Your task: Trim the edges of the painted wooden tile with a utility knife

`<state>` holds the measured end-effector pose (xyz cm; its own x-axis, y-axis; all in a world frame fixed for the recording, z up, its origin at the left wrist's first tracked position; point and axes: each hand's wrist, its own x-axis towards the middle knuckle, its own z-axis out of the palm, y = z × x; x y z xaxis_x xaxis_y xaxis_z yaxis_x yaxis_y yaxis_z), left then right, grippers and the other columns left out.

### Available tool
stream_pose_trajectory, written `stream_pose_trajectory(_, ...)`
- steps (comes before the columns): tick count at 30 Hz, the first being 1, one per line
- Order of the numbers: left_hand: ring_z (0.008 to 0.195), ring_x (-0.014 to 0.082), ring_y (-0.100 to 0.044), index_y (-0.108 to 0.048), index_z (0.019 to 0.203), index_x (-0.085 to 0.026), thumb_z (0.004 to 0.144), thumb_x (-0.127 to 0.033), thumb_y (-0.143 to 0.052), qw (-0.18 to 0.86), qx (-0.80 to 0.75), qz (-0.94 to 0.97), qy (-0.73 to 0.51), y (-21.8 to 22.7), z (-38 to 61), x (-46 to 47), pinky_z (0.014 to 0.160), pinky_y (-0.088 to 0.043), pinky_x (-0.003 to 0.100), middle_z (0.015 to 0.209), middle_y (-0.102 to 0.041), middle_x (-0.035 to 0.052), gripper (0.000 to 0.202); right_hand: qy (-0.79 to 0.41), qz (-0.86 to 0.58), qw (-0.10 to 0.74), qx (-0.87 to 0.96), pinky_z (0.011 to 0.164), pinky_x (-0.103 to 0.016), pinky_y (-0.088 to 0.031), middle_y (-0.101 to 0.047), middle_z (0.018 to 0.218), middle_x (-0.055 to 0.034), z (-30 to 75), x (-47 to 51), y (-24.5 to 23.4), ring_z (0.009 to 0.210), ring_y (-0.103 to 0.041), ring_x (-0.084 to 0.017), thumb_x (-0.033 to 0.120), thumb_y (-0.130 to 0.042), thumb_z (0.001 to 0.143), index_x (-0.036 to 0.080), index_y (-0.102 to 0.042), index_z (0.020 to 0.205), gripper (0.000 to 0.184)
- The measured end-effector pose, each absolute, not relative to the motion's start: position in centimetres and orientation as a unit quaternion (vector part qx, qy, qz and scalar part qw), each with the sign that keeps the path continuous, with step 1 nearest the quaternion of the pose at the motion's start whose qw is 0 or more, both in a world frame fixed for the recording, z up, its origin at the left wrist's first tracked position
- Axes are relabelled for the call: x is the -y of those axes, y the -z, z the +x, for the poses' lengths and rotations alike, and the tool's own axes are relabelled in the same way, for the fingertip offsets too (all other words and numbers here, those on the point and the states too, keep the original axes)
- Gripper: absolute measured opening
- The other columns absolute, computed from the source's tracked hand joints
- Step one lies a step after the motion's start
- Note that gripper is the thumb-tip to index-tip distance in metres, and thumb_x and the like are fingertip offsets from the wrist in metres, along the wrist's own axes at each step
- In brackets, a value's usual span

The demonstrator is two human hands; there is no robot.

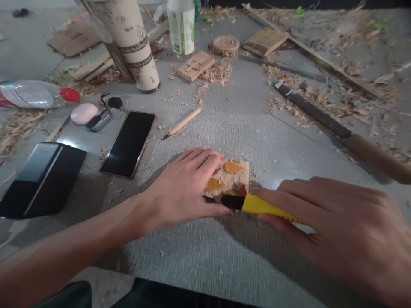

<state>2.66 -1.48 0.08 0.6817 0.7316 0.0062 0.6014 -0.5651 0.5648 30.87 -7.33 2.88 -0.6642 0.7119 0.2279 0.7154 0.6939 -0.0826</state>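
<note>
A small flat wooden piece with orange painted shapes and a dark red patch lies on the grey tabletop. My left hand grips it, the fingers over its far side and the thumb along its near edge. In my right hand is a yellow-handled utility knife, fingers closed round the handle. Its dark blade end points left, at the near edge of the wood beside my left thumb. My left hand hides part of the wood and the blade's tip.
A slim carving tool and a phone lie beyond my left hand. A folded dark device rests at left. At right is a wooden-handled file. A carved block, a bottle and wood shavings sit farther back.
</note>
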Motion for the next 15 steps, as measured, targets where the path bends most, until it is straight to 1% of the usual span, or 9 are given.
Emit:
stream_pose_trajectory(3, 0.141, 0.036, -0.063, -0.057, 0.129, -0.022, 0.086, -0.058, -0.091, 0.272, -0.38, 0.875, -0.127, -0.1, 2.8, 1.6, 0.118, -0.051, 0.053, 0.15, -0.068, 0.0141, 0.065, 0.031, -0.381, 0.123, 0.916, 0.061, -0.039, -0.039, -0.079, 0.091, -0.0007, 30.8, 7.1, -3.0, 0.065, -0.064, -0.019, 0.033, -0.06, 0.111, 0.026, -0.077, 0.122, 0.021)
stream_pose_trajectory(5, 0.142, 0.0354, -0.062, -0.057, 0.132, -0.021, 0.086, -0.056, -0.091, 0.273, -0.38, 0.875, -0.127, 0.1, 2.8, 1.5, 0.12, -0.049, 0.052, 0.151, -0.068, 0.0141, 0.067, 0.042, -0.376, 0.122, 0.918, 0.062, -0.039, -0.039, -0.08, 0.09, -0.0014, 30.8, 6.8, -3.0, 0.064, -0.064, -0.02, 0.032, -0.06, 0.111, 0.026, -0.077, 0.122, 0.021)
stream_pose_trajectory(8, 0.145, 0.0391, -0.059, -0.056, 0.14, -0.018, 0.083, -0.061, -0.092, 0.243, -0.382, 0.885, -0.11, 0.3, 2.5, 1.3, 0.119, -0.049, 0.055, 0.156, -0.064, 0.0174, 0.08, 0.041, -0.387, 0.135, 0.911, 0.062, -0.038, -0.042, -0.08, 0.09, -0.0018, 31.2, 6.3, -2.8, 0.066, -0.066, -0.021, 0.03, -0.058, 0.11, 0.027, -0.077, 0.123, 0.023)
stream_pose_trajectory(10, 0.14, 0.0418, -0.062, -0.057, 0.143, -0.014, 0.086, -0.067, -0.088, 0.193, -0.388, 0.895, -0.105, 0.2, 2.0, 1.2, 0.112, -0.052, 0.057, 0.154, -0.064, 0.0203, 0.084, 0.041, -0.422, 0.153, 0.892, 0.062, -0.037, -0.044, -0.081, 0.093, -0.0029, 31.6, 5.9, -2.6, 0.07, -0.07, -0.022, 0.032, -0.058, 0.11, 0.027, -0.078, 0.121, 0.024)
stream_pose_trajectory(11, 0.132, 0.0422, -0.065, -0.06, 0.142, -0.013, 0.088, -0.071, -0.083, 0.161, -0.396, 0.898, -0.105, 0.1, 1.7, 1.2, 0.106, -0.054, 0.057, 0.148, -0.067, 0.0207, 0.083, 0.046, -0.445, 0.161, 0.88, 0.062, -0.037, -0.046, -0.082, 0.095, -0.0032, 31.9, 5.7, -2.4, 0.072, -0.071, -0.022, 0.033, -0.058, 0.11, 0.026, -0.078, 0.119, 0.023)
stream_pose_trajectory(12, 0.12, 0.041, -0.07, -0.064, 0.136, -0.013, 0.089, -0.077, -0.077, 0.131, -0.404, 0.898, -0.11, -0.2, 1.4, 1.2, 0.097, -0.055, 0.056, 0.136, -0.072, 0.0194, 0.081, 0.053, -0.469, 0.168, 0.866, 0.062, -0.036, -0.046, -0.083, 0.098, -0.0031, 32.2, 5.6, -2.3, 0.072, -0.071, -0.021, 0.034, -0.06, 0.11, 0.025, -0.078, 0.118, 0.022)
stream_pose_trajectory(13, 0.103, 0.0377, -0.072, -0.07, 0.126, -0.014, 0.091, -0.081, -0.071, 0.104, -0.417, 0.896, -0.114, -0.5, 1.2, 1.2, 0.088, -0.055, 0.053, 0.117, -0.075, 0.0158, 0.076, 0.059, -0.489, 0.174, 0.853, 0.062, -0.035, -0.047, -0.084, 0.1, -0.0025, 32.4, 5.4, -2.2, 0.072, -0.071, -0.02, 0.034, -0.061, 0.11, 0.024, -0.077, 0.118, 0.02)
stream_pose_trajectory(14, 0.086, 0.0329, -0.07, -0.074, 0.113, -0.016, 0.094, -0.083, -0.066, 0.082, -0.43, 0.892, -0.116, -0.8, 0.9, 1.2, 0.08, -0.054, 0.05, 0.097, -0.074, 0.0105, 0.07, 0.062, -0.504, 0.179, 0.842, 0.061, -0.034, -0.047, -0.084, 0.101, -0.0017, 32.7, 5.2, -2.1, 0.071, -0.071, -0.019, 0.033, -0.062, 0.11, 0.024, -0.077, 0.118, 0.019)
stream_pose_trajectory(15, 0.071, 0.0277, -0.065, -0.073, 0.096, -0.019, 0.098, -0.08, -0.062, 0.067, -0.437, 0.889, -0.123, -1.1, 0.7, 1.3, 0.074, -0.051, 0.047, 0.078, -0.067, 0.0049, 0.062, 0.057, -0.517, 0.184, 0.834, 0.06, -0.033, -0.047, -0.084, 0.102, -0.0011, 32.9, 5.1, -2.0, 0.07, -0.071, -0.018, 0.033, -0.063, 0.11, 0.025, -0.076, 0.118, 0.018)
